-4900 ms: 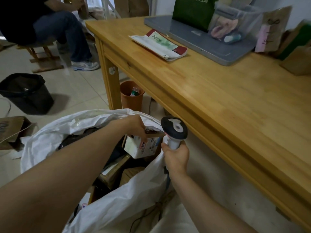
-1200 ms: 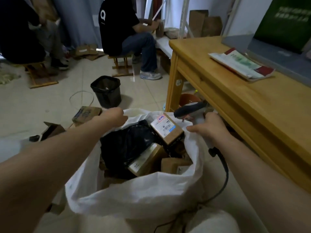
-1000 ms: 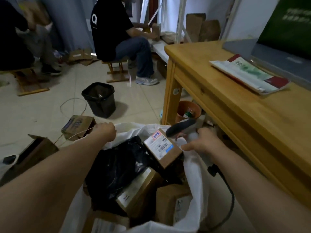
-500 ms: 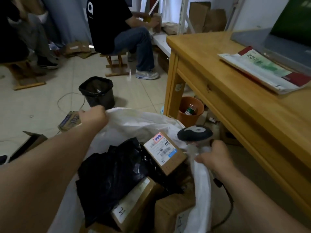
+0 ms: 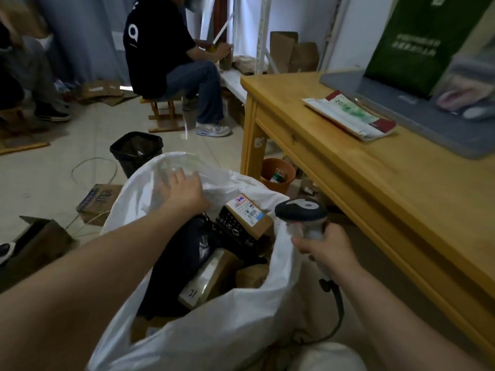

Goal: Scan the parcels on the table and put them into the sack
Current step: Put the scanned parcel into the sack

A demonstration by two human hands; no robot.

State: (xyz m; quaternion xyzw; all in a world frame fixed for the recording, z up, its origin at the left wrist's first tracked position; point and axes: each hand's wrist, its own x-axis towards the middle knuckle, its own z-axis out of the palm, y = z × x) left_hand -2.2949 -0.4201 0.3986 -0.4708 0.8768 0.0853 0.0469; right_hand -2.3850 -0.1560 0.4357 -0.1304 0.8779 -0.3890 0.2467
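A white sack [image 5: 214, 330] stands open on the floor in front of me. Inside lie a brown box with a label [image 5: 249, 218], a black plastic bag [image 5: 182, 253] and a carton marked 21 [image 5: 209, 277]. My left hand [image 5: 184, 191] lies on the sack's far rim with fingers spread over the fabric. My right hand [image 5: 324, 250] grips the handle of a barcode scanner [image 5: 301, 210] at the sack's right rim, its head above the labelled box. A flat white, green and red parcel [image 5: 351, 116] lies on the wooden table [image 5: 388, 196].
A grey tray [image 5: 428, 124] and a green bag [image 5: 417, 44] sit at the table's back. An orange bin [image 5: 277, 176] stands under it, a black bin [image 5: 136, 149] beyond the sack. Cardboard boxes [image 5: 99, 199] litter the floor at left. A person [image 5: 166, 62] sits on a stool.
My left hand moved right along the sack's far rim and its fingers spread out. The scanner in my right hand stays at the right rim. My view shifted slightly.
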